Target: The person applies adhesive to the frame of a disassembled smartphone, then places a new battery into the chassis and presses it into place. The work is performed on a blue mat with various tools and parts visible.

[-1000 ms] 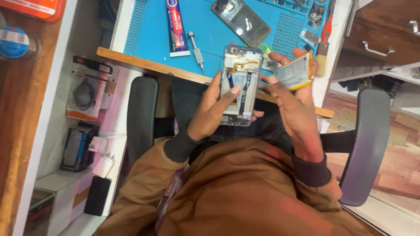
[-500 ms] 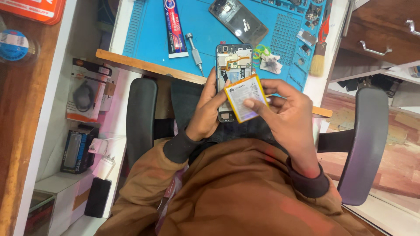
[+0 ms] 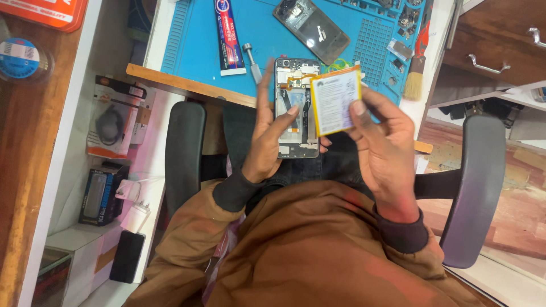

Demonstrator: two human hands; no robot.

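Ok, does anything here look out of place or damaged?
The opened phone in the left hand has its back off and insides bare. The right hand holds its flat battery loose above it. A second opened phone lies askew on the blue mat.

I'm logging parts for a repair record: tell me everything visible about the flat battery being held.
The battery is a thin, flat rectangle with a white printed label face and yellow-orange edges. It looks intact and is tilted slightly. The right hand pinches it beside the opened phone, overlapping its right edge, above the blue mat.
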